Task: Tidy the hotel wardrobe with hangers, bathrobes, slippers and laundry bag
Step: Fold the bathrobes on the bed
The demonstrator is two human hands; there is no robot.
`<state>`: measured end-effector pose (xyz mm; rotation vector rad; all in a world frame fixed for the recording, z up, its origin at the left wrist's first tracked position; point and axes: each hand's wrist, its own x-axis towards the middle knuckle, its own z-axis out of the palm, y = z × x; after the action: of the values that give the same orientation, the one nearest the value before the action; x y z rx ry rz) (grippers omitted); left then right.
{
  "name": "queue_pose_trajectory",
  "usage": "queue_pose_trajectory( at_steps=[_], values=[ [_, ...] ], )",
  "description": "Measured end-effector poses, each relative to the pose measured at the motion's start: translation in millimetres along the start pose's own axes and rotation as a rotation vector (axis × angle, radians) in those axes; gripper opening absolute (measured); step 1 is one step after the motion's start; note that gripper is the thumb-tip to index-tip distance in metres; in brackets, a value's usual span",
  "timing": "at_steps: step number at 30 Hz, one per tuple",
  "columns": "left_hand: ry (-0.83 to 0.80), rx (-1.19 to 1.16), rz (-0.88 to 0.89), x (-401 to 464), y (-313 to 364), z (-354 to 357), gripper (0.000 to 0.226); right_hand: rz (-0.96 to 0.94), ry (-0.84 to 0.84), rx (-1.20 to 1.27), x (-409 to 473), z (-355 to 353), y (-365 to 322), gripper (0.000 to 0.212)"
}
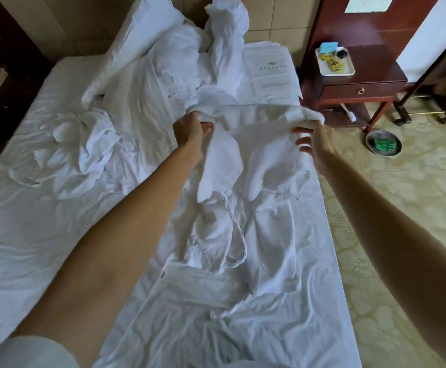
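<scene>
— So, where is the bathrobe (245, 166)?

— On the right half of the bed (17, 235), lifted at its far end. Both hands have it by the upper edge, held up and stretched between them, while its lower part trails toward the near side and lies crumpled on the sheet, with a thin belt looping through the folds.

— And the grips?

— Left hand (190, 128) has its fingers curled round a bunched bit of the robe's edge. Right hand (313, 140) holds the other end of that edge (the cloth drapes over the top of the hand, the fingers are blurred but look bent beneath it).

— Anything else on the bed?

— A heap of rumpled white linen (70, 152) at the left, well apart from the robe, and a tall twisted pile of bedding (190, 49) at the far end. Beside that pile, far right, lies a flat white laundry bag (272, 70) with faint print on it.

— Off the bed?

— A dark red nightstand (354, 86) just right of the bed's far corner, carrying a white tray (334, 61) of small items. On the patterned floor near it sits a round metal dish (383, 146) with something green inside.
</scene>
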<state>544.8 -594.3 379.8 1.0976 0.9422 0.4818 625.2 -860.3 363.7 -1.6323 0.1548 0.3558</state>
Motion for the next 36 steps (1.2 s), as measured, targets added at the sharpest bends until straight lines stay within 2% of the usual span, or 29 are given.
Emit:
queue_pose_trajectory(
  at_steps=[3,6,9,10,16,21,24,26,28,31,36],
  values=[
    [0.074,-0.026,-0.098,-23,-78,-41,0.025,0.134,0.015,0.055,-27,-10,85,0.042],
    [0.166,-0.049,-0.275,-48,-151,-87,0.026,0.304,0.063,0.081,-68,-18,164,0.039],
    [0.186,-0.052,-0.399,-62,-207,-129,0.020,0.444,0.097,0.067,-101,-25,226,0.038],
    [0.196,-0.038,-0.428,-62,-224,-142,0.024,0.496,0.109,0.063,-109,-28,242,0.036],
    [0.215,0.174,-0.589,-76,-308,-216,0.037,0.741,0.097,-0.053,-154,-45,319,0.027],
    [0.072,0.419,-0.653,-89,-327,-246,0.029,0.833,0.101,-0.147,-176,-50,337,0.024],
    [0.041,0.669,-0.579,-82,-326,-255,0.023,0.806,0.204,-0.320,-176,-54,342,0.018],
    [0.095,0.787,-0.524,-80,-310,-252,0.028,0.704,0.306,-0.447,-172,-52,342,0.021],
    [0.162,0.824,-0.453,-75,-294,-245,0.029,0.603,0.305,-0.551,-166,-41,337,0.022],
    [0.153,0.834,-0.386,-52,-289,-236,0.033,0.454,0.149,-0.673,-154,-1,320,0.021],
    [0.039,0.988,-0.317,0,-293,-217,0.036,0.306,-0.226,-0.946,-128,85,326,0.034]
  ],
)
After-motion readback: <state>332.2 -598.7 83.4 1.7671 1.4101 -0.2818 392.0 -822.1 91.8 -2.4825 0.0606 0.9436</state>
